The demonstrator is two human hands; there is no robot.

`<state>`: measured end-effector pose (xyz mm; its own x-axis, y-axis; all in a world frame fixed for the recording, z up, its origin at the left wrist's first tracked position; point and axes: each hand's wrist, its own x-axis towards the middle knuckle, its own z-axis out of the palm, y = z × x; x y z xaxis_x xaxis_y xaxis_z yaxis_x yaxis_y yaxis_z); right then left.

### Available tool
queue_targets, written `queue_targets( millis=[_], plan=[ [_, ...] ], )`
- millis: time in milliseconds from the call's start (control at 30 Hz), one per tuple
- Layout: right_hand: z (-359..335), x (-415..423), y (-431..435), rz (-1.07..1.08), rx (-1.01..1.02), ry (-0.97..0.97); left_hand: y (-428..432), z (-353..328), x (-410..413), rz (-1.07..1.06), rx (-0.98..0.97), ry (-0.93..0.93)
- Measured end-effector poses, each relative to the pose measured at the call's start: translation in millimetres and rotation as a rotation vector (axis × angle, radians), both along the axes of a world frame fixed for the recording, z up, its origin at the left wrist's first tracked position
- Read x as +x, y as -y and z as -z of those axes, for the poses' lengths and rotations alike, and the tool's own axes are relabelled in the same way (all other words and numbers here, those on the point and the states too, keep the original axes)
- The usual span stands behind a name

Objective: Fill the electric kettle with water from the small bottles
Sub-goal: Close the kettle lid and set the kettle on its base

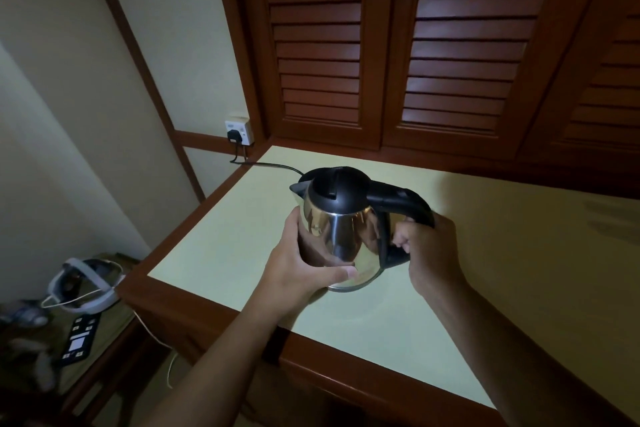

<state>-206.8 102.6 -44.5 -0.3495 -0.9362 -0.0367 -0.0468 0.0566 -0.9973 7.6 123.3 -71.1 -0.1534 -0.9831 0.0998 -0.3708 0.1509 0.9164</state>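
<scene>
Presently both hands are on the electric kettle [341,232]. The left hand [304,267] cups the steel body from the spout side, thumb laid across the lower front. The right hand [429,250] is closed round the black handle [401,199]. The kettle sits over the middle of the counter [485,270], tilted with its top leaning away from the person. Whether its bottom rim touches the surface cannot be told. The lid [337,189] is down.

Behind the kettle a black cord [277,167] runs along the counter to a plug in the wall socket [238,132]. The power base is not visible. No small bottles appear anywhere in view.

Assessment: the task is at the preparatory step of handling and positioning the kettle, and no filling has begun. The next move calls for setting the kettle down level, freeing one hand, opening the lid and locating the bottles, which must lie outside this view.
</scene>
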Motion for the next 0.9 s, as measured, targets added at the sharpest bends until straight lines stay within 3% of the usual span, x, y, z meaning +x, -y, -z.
queue_targets(
  millis=[333, 900],
  plan=[
    [-34.2, 34.2, 60.3, 0.025, -0.137, 0.164, 72.4, -40.9, 32.6, 0.016, -0.055, -0.012],
    [-24.8, 72.7, 173.7, 0.19, -0.119, 0.162, 227.8, -20.4, 63.4, 0.202, -0.031, -0.124]
  ],
)
